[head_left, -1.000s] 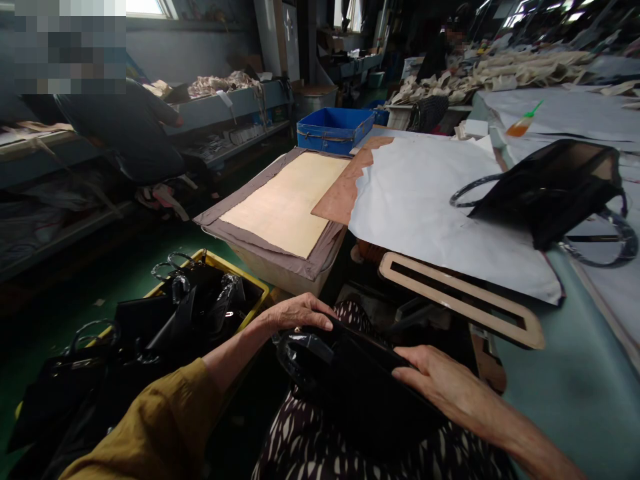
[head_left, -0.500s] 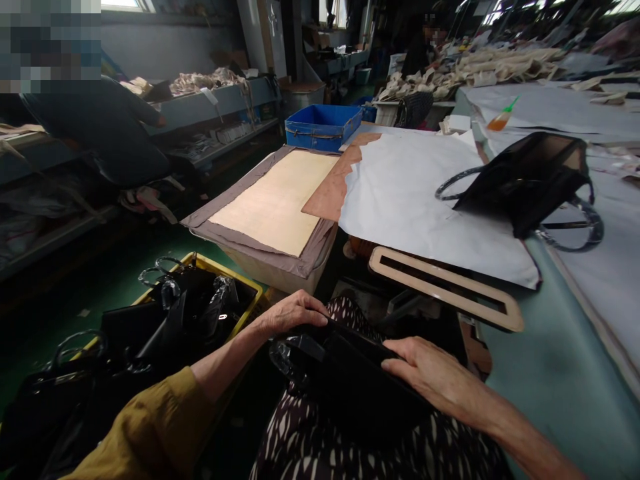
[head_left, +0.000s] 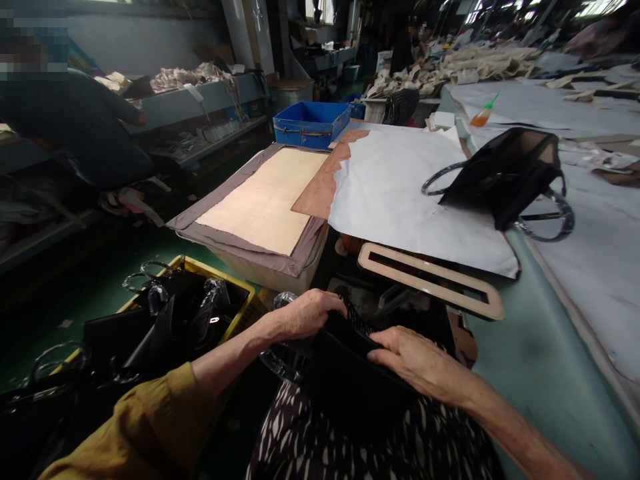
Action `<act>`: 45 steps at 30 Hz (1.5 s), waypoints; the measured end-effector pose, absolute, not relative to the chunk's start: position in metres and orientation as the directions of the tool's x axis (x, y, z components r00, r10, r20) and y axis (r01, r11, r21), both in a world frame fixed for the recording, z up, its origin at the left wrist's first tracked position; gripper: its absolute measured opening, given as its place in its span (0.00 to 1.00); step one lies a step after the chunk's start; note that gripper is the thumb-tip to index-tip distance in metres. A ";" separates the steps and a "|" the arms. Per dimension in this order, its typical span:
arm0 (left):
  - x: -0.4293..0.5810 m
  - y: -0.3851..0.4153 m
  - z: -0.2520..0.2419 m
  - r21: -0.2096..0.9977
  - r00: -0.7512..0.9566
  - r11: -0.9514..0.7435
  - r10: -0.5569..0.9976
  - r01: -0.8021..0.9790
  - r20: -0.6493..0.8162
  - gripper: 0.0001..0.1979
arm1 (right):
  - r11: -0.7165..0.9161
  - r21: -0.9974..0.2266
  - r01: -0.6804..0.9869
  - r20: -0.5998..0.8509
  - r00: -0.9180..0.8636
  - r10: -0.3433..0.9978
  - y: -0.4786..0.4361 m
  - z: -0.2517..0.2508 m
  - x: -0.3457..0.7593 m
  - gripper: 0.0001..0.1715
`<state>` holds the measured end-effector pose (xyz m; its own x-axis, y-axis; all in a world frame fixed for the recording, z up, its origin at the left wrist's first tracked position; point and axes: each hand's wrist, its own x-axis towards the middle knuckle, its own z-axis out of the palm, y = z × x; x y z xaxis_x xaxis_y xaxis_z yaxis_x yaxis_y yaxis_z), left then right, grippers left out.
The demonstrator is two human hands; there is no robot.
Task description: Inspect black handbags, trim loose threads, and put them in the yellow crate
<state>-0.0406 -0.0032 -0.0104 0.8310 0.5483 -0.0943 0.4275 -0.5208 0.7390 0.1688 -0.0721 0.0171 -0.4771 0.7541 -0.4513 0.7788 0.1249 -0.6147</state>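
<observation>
Workshop: we look over a long grey-green surface (head_left: 540, 360) with shelving on the far left, where a person in a dark top (head_left: 80, 133) bends.
Left hand: our left hand (head_left: 307, 313) curls its fingers over the top edge of the black bag (head_left: 350, 387) – clamped on it.
Right hand: our right hand (head_left: 415, 360) lies palm down on the same bag, fingers spread flat, near the left hand but not touching it.
Black bag: it rests on our patterned lap, below the surface's edge.
Beside us: a yellow crate (head_left: 237, 288) of black bags stands on the floor at left.
On the surface: a wooden frame (head_left: 430, 283), a white sheet (head_left: 400, 193) and another handbag (head_left: 500, 173) – well apart from our hands.
</observation>
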 end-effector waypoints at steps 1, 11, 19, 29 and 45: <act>-0.039 -0.002 -0.013 0.747 0.829 -0.513 0.552 0.423 -0.091 0.23 | 0.114 -0.619 0.777 -0.453 -0.472 0.756 -0.071 0.017 0.169 0.17; -0.041 -0.006 -0.021 0.795 0.792 -0.431 0.602 0.427 -0.099 0.19 | 0.000 -0.666 0.746 -0.522 -0.466 0.714 -0.064 0.013 0.177 0.19; -0.037 -0.006 -0.020 0.803 0.794 -0.419 0.598 0.423 -0.106 0.08 | -0.026 -0.649 0.761 -0.545 -0.440 0.714 -0.065 0.004 0.177 0.21; -0.027 -0.014 -0.018 0.566 0.874 -0.713 0.485 0.414 -0.028 0.08 | 0.031 -0.627 0.779 -0.505 -0.436 0.745 -0.066 0.008 0.172 0.20; -0.019 -0.027 0.029 0.389 0.693 -0.586 0.680 0.711 -0.241 0.11 | 0.190 -0.644 0.741 -0.378 -0.524 0.763 -0.041 0.034 0.171 0.12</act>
